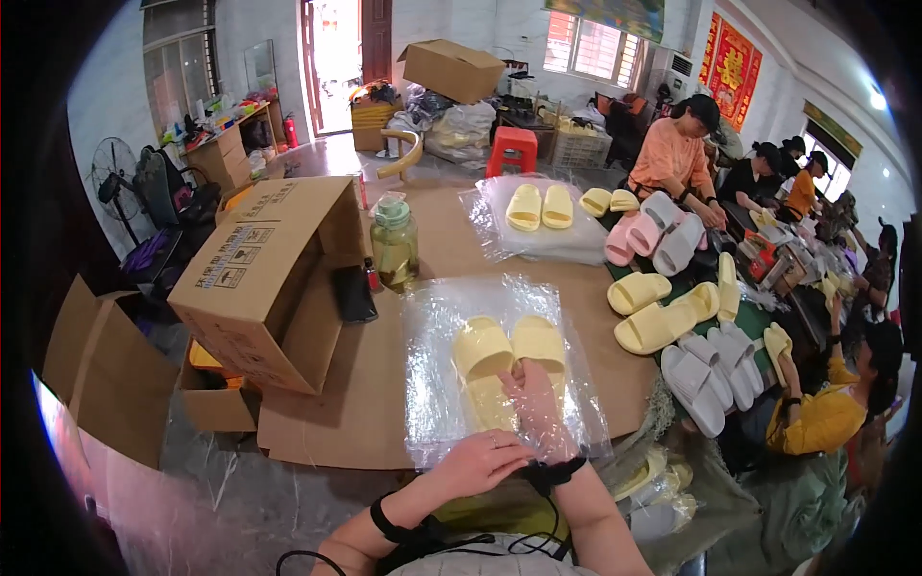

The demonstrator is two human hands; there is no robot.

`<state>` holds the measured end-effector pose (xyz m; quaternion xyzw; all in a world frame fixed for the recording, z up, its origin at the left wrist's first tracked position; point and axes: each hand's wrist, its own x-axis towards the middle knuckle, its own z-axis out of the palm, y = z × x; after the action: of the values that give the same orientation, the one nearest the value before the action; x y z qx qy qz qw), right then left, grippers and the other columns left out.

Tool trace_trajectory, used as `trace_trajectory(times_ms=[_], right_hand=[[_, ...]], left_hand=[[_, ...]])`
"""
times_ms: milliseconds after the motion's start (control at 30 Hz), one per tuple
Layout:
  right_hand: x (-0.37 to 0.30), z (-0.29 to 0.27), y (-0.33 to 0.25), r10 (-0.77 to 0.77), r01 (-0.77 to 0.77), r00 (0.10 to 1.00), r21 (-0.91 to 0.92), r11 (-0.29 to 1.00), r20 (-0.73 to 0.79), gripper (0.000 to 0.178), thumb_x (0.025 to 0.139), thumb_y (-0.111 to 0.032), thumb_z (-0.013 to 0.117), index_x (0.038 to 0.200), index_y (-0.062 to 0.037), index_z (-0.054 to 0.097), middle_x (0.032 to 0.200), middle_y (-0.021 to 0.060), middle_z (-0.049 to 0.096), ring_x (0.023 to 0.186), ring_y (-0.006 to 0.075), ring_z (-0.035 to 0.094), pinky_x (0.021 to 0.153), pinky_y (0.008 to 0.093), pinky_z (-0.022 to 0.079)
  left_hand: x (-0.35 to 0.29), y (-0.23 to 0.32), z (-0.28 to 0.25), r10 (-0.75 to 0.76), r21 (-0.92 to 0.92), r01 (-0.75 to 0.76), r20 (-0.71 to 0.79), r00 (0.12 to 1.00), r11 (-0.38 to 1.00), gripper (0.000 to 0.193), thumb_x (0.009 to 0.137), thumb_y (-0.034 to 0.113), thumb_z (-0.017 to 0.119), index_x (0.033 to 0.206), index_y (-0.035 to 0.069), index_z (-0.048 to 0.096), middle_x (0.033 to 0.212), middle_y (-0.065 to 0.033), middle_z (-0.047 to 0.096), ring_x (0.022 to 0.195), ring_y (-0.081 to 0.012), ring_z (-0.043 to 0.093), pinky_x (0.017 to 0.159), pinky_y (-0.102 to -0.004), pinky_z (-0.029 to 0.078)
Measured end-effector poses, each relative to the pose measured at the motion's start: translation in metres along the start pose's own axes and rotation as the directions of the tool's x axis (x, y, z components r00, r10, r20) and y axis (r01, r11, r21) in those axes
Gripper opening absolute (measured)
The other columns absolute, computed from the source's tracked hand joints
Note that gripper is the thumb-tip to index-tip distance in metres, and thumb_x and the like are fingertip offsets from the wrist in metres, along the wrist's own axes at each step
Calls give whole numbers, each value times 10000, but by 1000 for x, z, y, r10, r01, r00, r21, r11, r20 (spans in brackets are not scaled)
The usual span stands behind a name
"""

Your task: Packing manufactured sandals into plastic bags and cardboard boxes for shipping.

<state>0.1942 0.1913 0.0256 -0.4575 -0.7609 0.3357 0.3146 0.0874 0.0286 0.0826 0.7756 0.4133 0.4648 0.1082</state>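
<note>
On the cardboard-covered table lies a clear plastic bag [432, 384] with a pair of pale yellow slippers [480, 346] side by side, toes pointing away from me. My right hand [536, 398] reaches in among the shiny film, its fingers closed on the slippers' inner edges between the two. My left hand [485, 459] lies across the bag's near edge beside my right wrist. Its fingers are together and seem to pinch the film; the fingertips are partly hidden. Beyond, another yellow pair [540, 207] rests on a stack of clear bags [495, 240].
A tipped cardboard box [264, 259] stands at the left, beside a black phone [354, 294] and a greenish drink bottle [395, 245]. Yellow, grey and pink slippers [706, 379] crowd the right side. A person in yellow [816, 418] and a person in orange [667, 158] work there.
</note>
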Motion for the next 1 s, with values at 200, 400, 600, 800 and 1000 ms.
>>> trace_trajectory(times_ms=[200,400,600,800,1000], right_hand=[[-72,-30,-10,-406,408,913,-170,897,51,642,859,-197,743,1405,-4,465,1410,240,463,1240,417,482,1043,473,423],[-111,-157,-109,-281,308,552,121,944,785,342,904,-381,695,1112,-110,680,935,80,692,885,309,658,786,396,521],[-89,-223,-126,-813,475,-497,879,36,301,314,892,-238,683,1172,-98,674,1171,122,682,988,285,658,861,464,512],[-80,-191,-121,-836,368,-531,926,-81,138,299,895,-238,678,1159,-98,667,1155,118,674,974,278,651,849,456,507],[-86,-177,-112,-870,324,-490,938,-126,53,284,899,-237,672,1146,-97,660,1140,113,665,959,272,643,837,448,501]], left_hand=[[-30,-50,-30,-245,120,252,-66,967,960,508,805,315,793,1253,124,648,1296,-111,584,1177,-334,547,977,-443,471],[-55,-94,-25,-406,298,408,-69,911,863,665,857,419,724,1414,126,508,1487,-188,421,1340,-388,426,1109,-465,375],[-66,-104,-14,-455,339,444,-50,889,829,658,902,419,670,1464,147,463,1530,-205,386,1363,-391,412,1130,-473,346],[-61,-104,-10,-408,323,414,-90,909,851,612,931,390,643,1470,160,466,1530,-177,404,1344,-377,442,1109,-482,361],[-62,-107,-10,-396,256,412,-115,911,875,584,919,347,658,1446,152,499,1521,-170,424,1340,-367,450,1111,-461,362]])
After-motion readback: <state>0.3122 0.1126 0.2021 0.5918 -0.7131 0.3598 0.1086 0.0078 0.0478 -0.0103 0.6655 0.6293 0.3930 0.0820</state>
